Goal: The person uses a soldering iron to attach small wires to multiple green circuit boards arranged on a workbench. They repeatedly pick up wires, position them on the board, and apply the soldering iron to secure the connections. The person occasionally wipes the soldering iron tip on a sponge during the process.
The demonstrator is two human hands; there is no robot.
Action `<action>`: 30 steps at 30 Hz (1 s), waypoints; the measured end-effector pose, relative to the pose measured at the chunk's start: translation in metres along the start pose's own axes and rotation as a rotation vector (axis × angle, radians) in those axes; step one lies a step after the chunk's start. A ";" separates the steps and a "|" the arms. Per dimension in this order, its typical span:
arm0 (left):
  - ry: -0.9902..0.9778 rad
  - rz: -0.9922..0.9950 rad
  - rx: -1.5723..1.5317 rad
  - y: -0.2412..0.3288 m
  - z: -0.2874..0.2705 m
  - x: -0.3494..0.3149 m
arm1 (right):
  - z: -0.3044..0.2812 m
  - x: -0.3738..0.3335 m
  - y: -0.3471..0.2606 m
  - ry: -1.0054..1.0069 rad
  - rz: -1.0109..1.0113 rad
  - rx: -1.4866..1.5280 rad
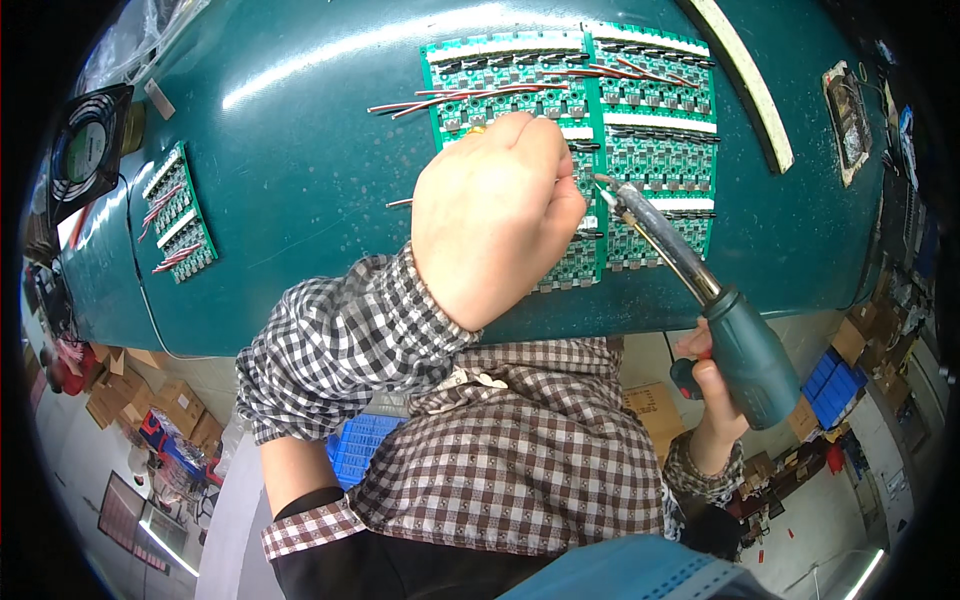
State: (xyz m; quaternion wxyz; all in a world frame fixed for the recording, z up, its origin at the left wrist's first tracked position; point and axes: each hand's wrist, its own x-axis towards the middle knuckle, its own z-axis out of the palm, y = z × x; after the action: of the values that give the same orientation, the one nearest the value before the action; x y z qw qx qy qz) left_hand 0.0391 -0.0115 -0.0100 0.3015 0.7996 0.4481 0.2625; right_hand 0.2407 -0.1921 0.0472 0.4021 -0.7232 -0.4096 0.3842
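My left hand [500,205] is closed in a pinch over a panel of green circuit boards [655,160]. What its fingers grip is hidden beneath them; a thin wire [399,203] sticks out past the hand's left side. My right hand [718,395] is wrapped round a green-handled soldering gun [755,360]. The gun's long metal barrel slants up and left, its tip beside my left fingertips, above the boards. Red, white and black wires [470,95] lie across the upper part of the panel. White strips and rows of black parts run along the boards.
On the left of the green table [300,190] lies a smaller circuit board [180,215] with wires, near a black fan [88,150]. A pale bar [745,80] lies to the panel's right. Further right is a worn block-like holder [848,125]. Boxes and blue bins stand below.
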 end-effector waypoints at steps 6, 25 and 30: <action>-0.014 0.020 0.073 0.000 0.001 -0.002 | 0.003 0.005 -0.005 -0.032 0.027 0.056; -0.020 0.011 0.015 -0.001 0.001 -0.001 | -0.003 0.000 -0.001 -0.038 0.066 -0.015; -0.036 0.017 0.006 -0.002 -0.001 0.000 | -0.001 0.001 -0.002 -0.029 0.061 0.002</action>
State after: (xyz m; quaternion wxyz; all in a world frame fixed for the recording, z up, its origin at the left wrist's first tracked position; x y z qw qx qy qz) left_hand 0.0371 -0.0101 -0.0105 0.3050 0.8088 0.4366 0.2493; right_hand 0.2411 -0.1911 0.0490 0.3850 -0.7294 -0.3924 0.4072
